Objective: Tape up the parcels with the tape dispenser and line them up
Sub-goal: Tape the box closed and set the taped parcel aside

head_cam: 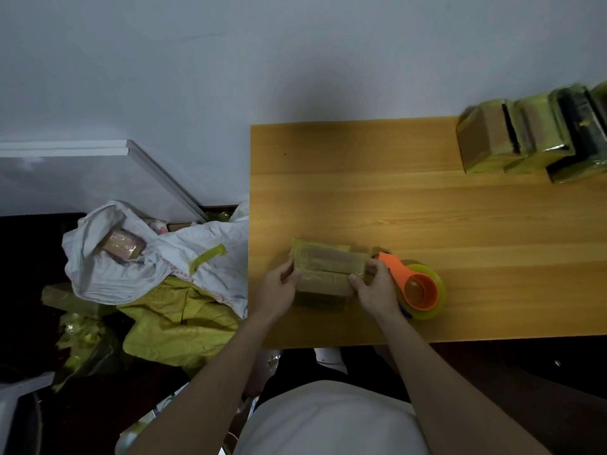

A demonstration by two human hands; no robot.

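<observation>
Showing brown parcel, yellowish tape bands

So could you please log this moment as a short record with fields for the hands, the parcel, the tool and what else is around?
left hand: left hand grips the left end of the parcel in progress
right hand: right hand pinches the parcel's right end
tool: orange tape dispenser lies on the wooden table, just right of the right hand
done: taped parcels lined up at the table's far right
beside table: white sack holding a pink parcel, yellow wrapping below it
</observation>
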